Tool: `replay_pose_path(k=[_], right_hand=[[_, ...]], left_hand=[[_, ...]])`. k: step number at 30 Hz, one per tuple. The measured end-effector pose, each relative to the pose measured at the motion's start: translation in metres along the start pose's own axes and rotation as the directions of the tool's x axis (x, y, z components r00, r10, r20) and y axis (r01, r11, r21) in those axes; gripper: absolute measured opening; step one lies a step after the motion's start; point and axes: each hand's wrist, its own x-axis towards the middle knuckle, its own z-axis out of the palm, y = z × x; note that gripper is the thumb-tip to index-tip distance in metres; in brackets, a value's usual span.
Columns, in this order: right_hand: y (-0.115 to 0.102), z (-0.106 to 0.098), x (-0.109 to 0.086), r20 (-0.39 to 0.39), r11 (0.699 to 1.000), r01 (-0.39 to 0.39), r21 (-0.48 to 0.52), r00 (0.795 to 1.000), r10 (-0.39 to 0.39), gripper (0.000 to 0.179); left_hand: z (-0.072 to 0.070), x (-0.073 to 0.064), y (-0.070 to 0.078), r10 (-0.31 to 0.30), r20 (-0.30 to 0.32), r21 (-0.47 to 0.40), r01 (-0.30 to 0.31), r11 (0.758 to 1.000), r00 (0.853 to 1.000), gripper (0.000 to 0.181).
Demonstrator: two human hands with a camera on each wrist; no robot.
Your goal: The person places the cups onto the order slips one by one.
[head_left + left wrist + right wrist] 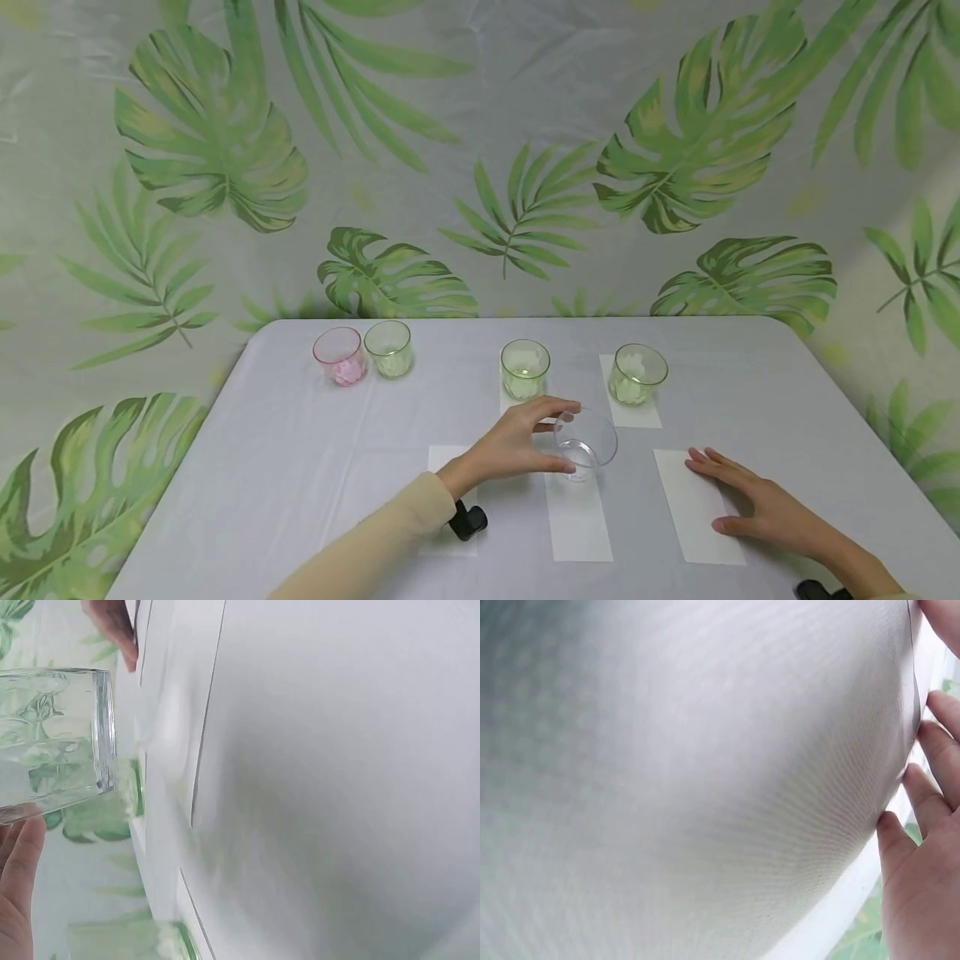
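My left hand grips a clear glass, thumb on the near side and fingers round the far side. In the left wrist view the base of this clear glass appears held just above the table. Beneath it in the head view lies a white paper strip. My right hand rests at the right-hand paper strip, fingers spread and fingertips touching down. The fingers of that hand also show in the right wrist view, holding nothing.
Two green glasses, one in the middle and one at right, stand at back paper strips. A pink glass and another green glass stand back left. Another paper strip lies partly under my left forearm.
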Motion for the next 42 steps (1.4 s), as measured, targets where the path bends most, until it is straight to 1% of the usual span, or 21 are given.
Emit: replay_pose_path(k=[3,4,7,13,14,19,23,27,29,32,35,36,37,39,42], right_hand=[[0.0,0.001,0.0,0.005,1.0,-0.012,0.005,1.0,0.012,0.072],[0.0,0.001,0.0,0.005,1.0,-0.016,0.006,1.0,0.016,0.072],[0.001,0.002,0.0,0.008,1.0,-0.03,0.009,1.0,0.03,0.072],[0.001,0.002,-0.001,0.009,0.998,-0.057,-0.02,0.998,0.057,0.07],[0.001,0.002,-0.001,0.009,0.998,-0.061,-0.031,0.998,0.062,0.07],[0.002,0.0,-0.002,0.017,0.994,-0.083,-0.073,0.996,0.085,0.07],[0.005,0.0,-0.003,0.027,0.994,-0.094,-0.061,0.995,0.095,0.076],[0.008,0.001,-0.005,0.007,0.995,-0.084,-0.059,0.996,0.085,0.078],[0.009,0.002,-0.005,-0.008,0.995,-0.075,-0.059,0.997,0.074,0.076],[0.008,0.002,-0.006,0.013,0.99,-0.127,-0.061,0.992,0.128,0.076],[0.006,0.002,-0.007,0.042,0.976,-0.206,-0.069,0.977,0.209,0.08],[0.006,0.002,-0.007,0.046,0.974,-0.216,-0.065,0.975,0.219,0.082],[0.006,0.002,-0.007,0.044,0.975,-0.215,-0.056,0.975,0.218,0.082],[0.006,0.002,-0.007,0.041,0.981,-0.191,-0.031,0.981,0.192,0.082],[0.004,0.001,-0.005,0.036,0.988,-0.153,0.003,0.988,0.153,0.077]], left_hand=[[0.01,0.007,0.002,0.019,0.032,0.0,-0.019,1.0,0.999,0.07],[0.014,0.01,0.002,0.025,0.041,0.012,-0.025,1.0,0.999,0.07],[0.023,0.016,0.005,0.022,0.068,0.008,-0.023,1.0,0.997,0.071],[0.04,0.028,0.009,0.034,0.114,0.077,-0.043,0.996,0.993,0.071],[0.043,0.03,0.009,0.037,0.12,0.091,-0.048,0.995,0.992,0.071],[0.055,0.04,0.011,0.027,0.142,0.084,-0.039,0.996,0.989,0.071],[0.063,0.047,0.011,0.013,0.156,0.087,-0.027,0.996,0.988,0.071],[0.072,0.053,0.01,0.015,0.167,0.098,-0.031,0.995,0.986,0.071],[0.076,0.056,0.009,0.021,0.17,0.104,-0.039,0.994,0.985,0.072],[0.083,0.06,0.008,0.027,0.177,0.121,-0.049,0.991,0.984,0.072],[0.09,0.064,0.008,0.027,0.185,0.133,-0.052,0.99,0.982,0.072],[0.092,0.066,0.008,0.027,0.189,0.138,-0.054,0.989,0.982,0.072],[0.094,0.067,0.008,0.027,0.191,0.144,-0.056,0.988,0.981,0.072],[0.098,0.07,0.008,0.027,0.195,0.154,-0.058,0.986,0.98,0.072],[0.103,0.074,0.008,0.025,0.198,0.167,-0.059,0.984,0.98,0.072]])
